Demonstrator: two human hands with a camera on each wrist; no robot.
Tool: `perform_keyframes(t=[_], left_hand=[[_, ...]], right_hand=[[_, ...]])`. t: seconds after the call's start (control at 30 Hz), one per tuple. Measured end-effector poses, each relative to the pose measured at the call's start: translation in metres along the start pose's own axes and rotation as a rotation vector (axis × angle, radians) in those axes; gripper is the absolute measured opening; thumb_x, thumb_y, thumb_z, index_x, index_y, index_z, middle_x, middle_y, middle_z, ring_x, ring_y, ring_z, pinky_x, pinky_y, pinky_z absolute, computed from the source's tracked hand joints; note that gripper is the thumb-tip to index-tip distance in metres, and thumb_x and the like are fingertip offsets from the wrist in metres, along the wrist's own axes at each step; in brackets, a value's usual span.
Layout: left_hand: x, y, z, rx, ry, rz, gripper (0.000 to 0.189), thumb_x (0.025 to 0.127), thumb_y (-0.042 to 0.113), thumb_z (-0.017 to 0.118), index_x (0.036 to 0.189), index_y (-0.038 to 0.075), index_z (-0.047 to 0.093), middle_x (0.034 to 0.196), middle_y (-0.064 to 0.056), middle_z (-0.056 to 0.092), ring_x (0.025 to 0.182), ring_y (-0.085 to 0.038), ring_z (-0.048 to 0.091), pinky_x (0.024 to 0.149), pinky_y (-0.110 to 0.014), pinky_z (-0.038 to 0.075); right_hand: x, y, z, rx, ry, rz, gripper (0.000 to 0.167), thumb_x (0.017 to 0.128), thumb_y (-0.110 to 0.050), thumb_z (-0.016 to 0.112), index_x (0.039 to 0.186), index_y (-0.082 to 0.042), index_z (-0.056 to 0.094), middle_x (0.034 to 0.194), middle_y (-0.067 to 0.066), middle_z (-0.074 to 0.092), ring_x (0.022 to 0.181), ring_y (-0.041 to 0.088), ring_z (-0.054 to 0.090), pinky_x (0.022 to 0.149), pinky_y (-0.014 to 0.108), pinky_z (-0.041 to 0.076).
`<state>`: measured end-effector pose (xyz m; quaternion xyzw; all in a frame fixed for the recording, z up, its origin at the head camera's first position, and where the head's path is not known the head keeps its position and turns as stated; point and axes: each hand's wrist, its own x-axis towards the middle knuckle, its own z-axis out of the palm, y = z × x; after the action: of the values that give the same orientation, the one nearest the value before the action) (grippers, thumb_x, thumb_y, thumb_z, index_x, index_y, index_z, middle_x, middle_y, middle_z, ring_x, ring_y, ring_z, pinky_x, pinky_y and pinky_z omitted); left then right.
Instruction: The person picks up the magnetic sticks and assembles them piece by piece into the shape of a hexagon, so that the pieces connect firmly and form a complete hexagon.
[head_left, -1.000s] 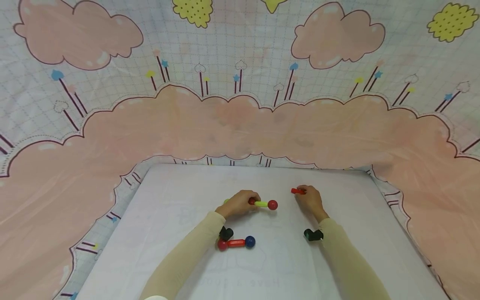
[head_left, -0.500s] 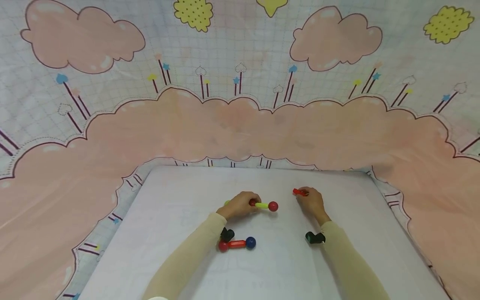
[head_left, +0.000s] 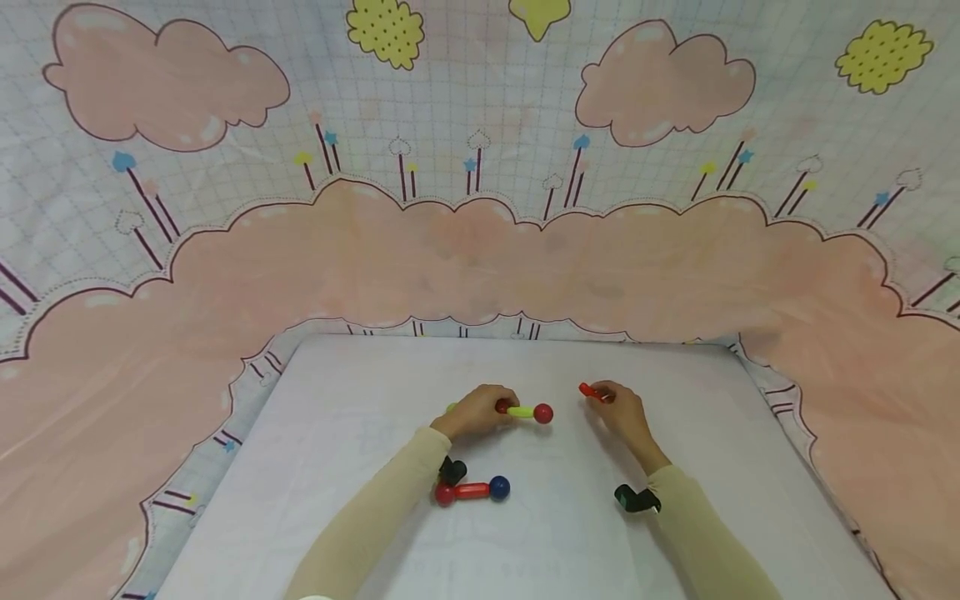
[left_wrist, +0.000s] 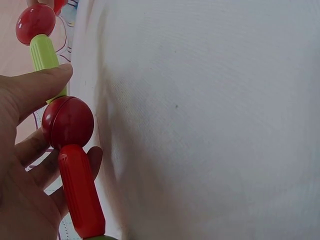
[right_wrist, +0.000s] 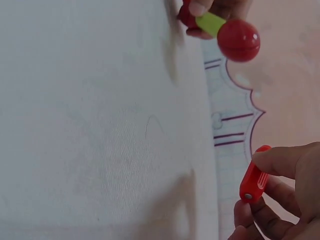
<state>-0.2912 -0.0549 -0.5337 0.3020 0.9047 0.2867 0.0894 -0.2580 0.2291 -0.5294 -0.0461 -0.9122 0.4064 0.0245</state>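
My left hand (head_left: 478,410) holds a joined chain of magnetic building rods and balls above the white table. A red ball (left_wrist: 70,122) lies between thumb and fingers, linking a yellow-green rod (left_wrist: 44,52) and a red rod (left_wrist: 82,192). Another red ball (head_left: 543,413) caps the chain's right end; a green piece (head_left: 451,407) peeks out on the left, mostly hidden by the hand. To the right, my right hand (head_left: 624,417) pinches a separate red magnetic rod (right_wrist: 255,176) between thumb and fingers. A silvery disc shows on its end. Rod and chain are apart.
Nearer me, beside the left wrist, lies another piece: a red rod (head_left: 472,491) between a red ball (head_left: 445,495) and a blue ball (head_left: 499,487). The left sleeve and wrist camera partly cover that area. A cloud-patterned cloth (head_left: 480,258) hangs behind the white table (head_left: 555,533).
My right hand has come slightly left and nearer, and the red rod in it now slants more. The left hand and its chain stay nearly in place.
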Motion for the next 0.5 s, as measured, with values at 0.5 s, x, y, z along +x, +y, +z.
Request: perform_keyframes(t=[0.5], left_hand=[[-0.001, 0.001, -0.003, -0.038, 0.005, 0.016, 0.017, 0.087, 0.014, 0.074, 0.104, 0.014, 0.07, 0.092, 0.002, 0.064, 0.083, -0.011, 0.051, 0.078, -0.025, 0.044]], right_hand=[[-0.031, -0.019, -0.007, 0.1, -0.077, -0.012, 0.034, 0.091, -0.024, 0.068, 0.12, -0.007, 0.066, 0.108, 0.013, 0.068, 0.097, 0.025, 0.063, 0.073, 0.027, 0.045]])
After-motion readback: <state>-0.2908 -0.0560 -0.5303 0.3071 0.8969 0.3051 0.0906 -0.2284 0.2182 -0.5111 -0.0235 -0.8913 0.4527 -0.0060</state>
